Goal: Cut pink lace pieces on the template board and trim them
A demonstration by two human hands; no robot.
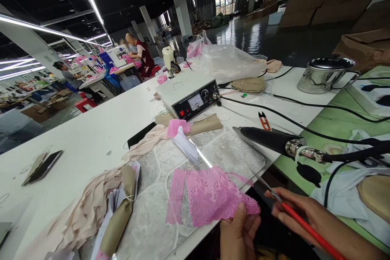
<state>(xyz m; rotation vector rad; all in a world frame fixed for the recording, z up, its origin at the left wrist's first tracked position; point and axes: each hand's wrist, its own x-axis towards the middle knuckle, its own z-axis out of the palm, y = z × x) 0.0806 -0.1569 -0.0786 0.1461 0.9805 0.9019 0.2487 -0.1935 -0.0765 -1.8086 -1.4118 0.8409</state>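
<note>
My left hand pinches the lower right corner of a pink lace piece between thumb and fingers. The lace lies flat at the table's front edge, over a clear sheet on a grey marbled mat. A narrow pink strip runs from its upper right side toward the tool tip. In my right hand is a slim red-handled tool with a thin pointed metal end; its exact kind is unclear. That tip reaches up and left, close to the strip. Whether it touches is hard to see.
A black handpiece with a cable lies above my right hand. Behind the lace stands a control box. Orange thread snips, a glass mug, beige fabric bundles and a phone lie around. Co-workers sit at far machines.
</note>
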